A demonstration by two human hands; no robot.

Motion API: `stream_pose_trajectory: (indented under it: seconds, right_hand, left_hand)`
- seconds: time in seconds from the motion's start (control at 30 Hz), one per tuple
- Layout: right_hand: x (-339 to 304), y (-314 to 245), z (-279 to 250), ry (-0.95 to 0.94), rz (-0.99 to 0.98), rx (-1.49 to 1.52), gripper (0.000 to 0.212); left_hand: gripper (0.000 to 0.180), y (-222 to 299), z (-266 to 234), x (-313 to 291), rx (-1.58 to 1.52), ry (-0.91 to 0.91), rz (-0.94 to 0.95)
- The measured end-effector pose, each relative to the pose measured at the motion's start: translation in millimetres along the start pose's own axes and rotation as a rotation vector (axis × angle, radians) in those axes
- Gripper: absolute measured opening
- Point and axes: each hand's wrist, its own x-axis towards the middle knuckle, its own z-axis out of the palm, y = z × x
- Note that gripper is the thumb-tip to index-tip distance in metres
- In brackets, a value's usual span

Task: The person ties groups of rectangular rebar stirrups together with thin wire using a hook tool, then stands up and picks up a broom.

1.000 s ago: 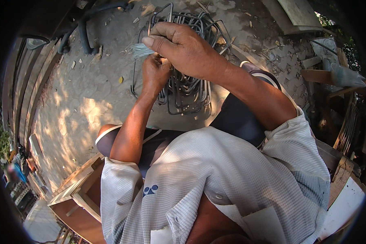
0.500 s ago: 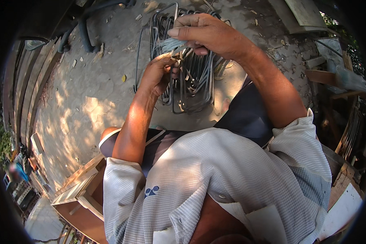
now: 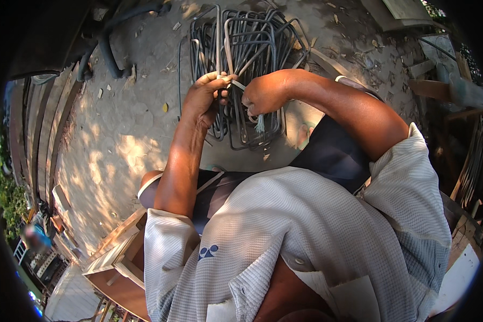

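A heap of bent steel rod frames (image 3: 257,37) lies on the ground in front of me. My left hand (image 3: 203,99) is closed at the heap's left side, its thumb and fingers pinching a pale strand (image 3: 238,84) against an upright rod (image 3: 218,40). My right hand (image 3: 267,92) is closed round the same strand, just right of the left hand and over the frames. A frayed bluish-white end (image 3: 260,124) hangs below the right fist. The fingertips of the right hand are mostly hidden.
Long wooden planks (image 3: 43,129) stand along the far left. A dark curved pipe (image 3: 110,53) stands at the upper left. A wooden box (image 3: 115,263) sits at my lower left. Boards and scrap, including a brown board (image 3: 429,88), line the right side.
My right hand has come down and toward me from above the heap, pulling the strand taut to the right of the left hand. My left hand has shifted slightly left. More of the frames show.
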Motion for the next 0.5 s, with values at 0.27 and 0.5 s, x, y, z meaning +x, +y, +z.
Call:
stream_pose_trajectory:
  seconds: [0.27,0.5]
  right_hand:
    - [38.2,-10.2,19.3,-0.043,-0.066,-0.262,0.030]
    - [20.2,-17.3,-0.5,0.055,-0.063,-0.136,0.026]
  left_hand:
    - [0.005,1.4,8.0,-2.4,0.364,0.088,0.205]
    - [0.016,8.4,12.3,-16.0,1.112,0.271,0.723]
